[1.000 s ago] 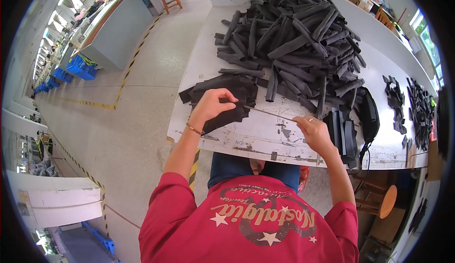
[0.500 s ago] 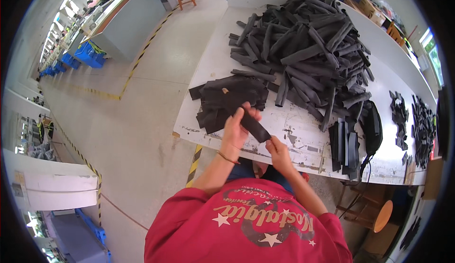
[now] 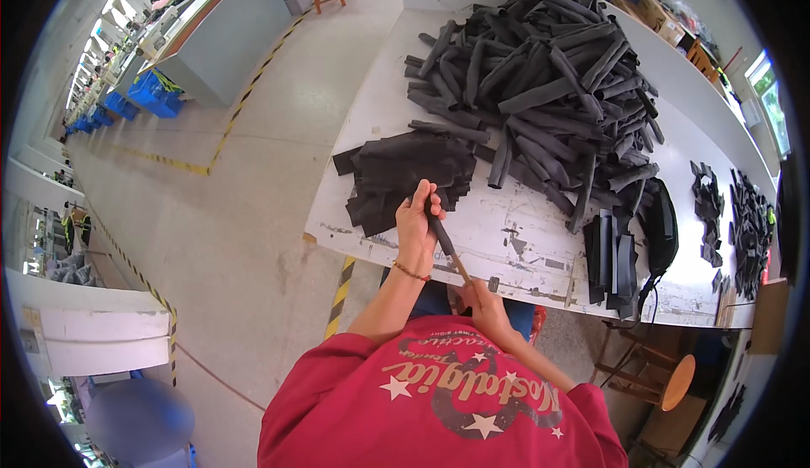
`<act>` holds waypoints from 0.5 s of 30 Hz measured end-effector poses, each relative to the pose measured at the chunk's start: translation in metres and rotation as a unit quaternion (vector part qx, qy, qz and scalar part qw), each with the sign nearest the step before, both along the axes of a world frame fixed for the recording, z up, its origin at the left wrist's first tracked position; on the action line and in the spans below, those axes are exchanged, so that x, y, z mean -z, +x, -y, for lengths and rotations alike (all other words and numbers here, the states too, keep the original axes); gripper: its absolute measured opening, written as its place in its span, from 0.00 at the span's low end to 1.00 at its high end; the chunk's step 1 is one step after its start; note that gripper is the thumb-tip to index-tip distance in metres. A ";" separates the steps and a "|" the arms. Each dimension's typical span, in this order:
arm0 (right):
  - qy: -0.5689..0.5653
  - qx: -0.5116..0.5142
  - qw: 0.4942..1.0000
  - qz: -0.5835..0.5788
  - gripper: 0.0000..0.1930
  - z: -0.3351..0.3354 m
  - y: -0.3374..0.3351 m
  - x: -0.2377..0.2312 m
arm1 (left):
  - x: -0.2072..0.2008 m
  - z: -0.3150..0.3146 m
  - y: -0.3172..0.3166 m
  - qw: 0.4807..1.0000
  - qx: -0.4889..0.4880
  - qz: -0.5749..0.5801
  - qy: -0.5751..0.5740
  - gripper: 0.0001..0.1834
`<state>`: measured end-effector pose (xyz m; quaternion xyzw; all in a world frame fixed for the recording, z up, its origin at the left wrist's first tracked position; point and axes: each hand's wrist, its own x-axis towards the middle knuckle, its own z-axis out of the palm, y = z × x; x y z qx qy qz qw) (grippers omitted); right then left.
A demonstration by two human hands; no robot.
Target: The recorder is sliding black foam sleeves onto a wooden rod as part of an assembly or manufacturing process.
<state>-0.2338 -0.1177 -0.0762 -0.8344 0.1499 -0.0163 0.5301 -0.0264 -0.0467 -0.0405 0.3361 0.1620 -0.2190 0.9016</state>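
My left hand (image 3: 417,219) is closed around a narrow black fabric piece (image 3: 440,236) above the near edge of the white table. A thin wooden stick (image 3: 461,269) runs from the lower end of that piece to my right hand (image 3: 485,306). The fingers of my right hand are wrapped round the stick's near end, close to my body. Just beyond my left hand lies a stack of flattened black fabric strips (image 3: 409,168). How far the stick reaches into the held piece is hidden.
A large heap of rolled black pieces (image 3: 540,88) covers the table's far middle. To the right lie black strips (image 3: 612,257), a black pouch-like item (image 3: 661,227) and smaller dark piles (image 3: 747,232). A wooden stool (image 3: 677,382) stands below the table's right side.
My right hand has pulled back toward my body, and the stick now shows between my hands. The black piece, earlier stretched flat between them, is bunched in my left hand.
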 end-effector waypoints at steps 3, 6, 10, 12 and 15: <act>0.014 -0.023 1.000 0.008 0.07 0.010 -0.030 0.003 | 0.005 -0.012 0.016 0.995 -0.008 0.104 -0.001 0.12; 0.027 -0.012 0.999 -0.024 0.07 0.020 -0.049 -0.008 | 0.001 0.002 0.017 0.998 0.002 0.068 0.004 0.16; 0.068 0.035 0.996 -0.052 0.09 0.031 -0.037 -0.040 | -0.008 0.012 0.009 0.998 -0.055 0.003 -0.033 0.23; 0.078 0.043 0.995 -0.038 0.08 0.032 -0.027 -0.040 | -0.011 0.011 -0.006 0.997 -0.058 -0.013 -0.055 0.26; 0.080 0.045 0.994 -0.058 0.08 0.027 -0.019 -0.038 | -0.012 0.012 -0.038 0.995 0.101 0.002 0.022 0.23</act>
